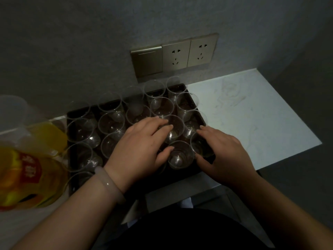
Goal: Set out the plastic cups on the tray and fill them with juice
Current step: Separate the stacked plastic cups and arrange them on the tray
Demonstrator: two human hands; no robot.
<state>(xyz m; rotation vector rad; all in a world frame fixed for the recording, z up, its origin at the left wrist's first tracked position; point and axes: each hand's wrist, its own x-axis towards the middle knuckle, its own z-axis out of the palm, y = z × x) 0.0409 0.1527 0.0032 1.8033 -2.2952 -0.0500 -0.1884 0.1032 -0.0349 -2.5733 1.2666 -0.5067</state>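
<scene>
A dark rectangular tray [180,175] on the counter holds several clear, empty plastic cups [111,122] standing upright in rows. My left hand [142,141] lies over the tray's front middle. Its straight fingers rest on the rim of one cup [175,129] and its thumb touches the front cup [181,154]. My right hand [222,147] is at the tray's front right corner. Its forefinger and thumb curl round the corner cup [201,147]. A juice bottle [28,170] with yellow juice and a red label stands to the left of the tray.
A white marble counter [252,114] stretches to the right of the tray and ends at a front edge. The grey wall behind carries a switch and two sockets [189,55]. A pale translucent container [12,109] stands at far left.
</scene>
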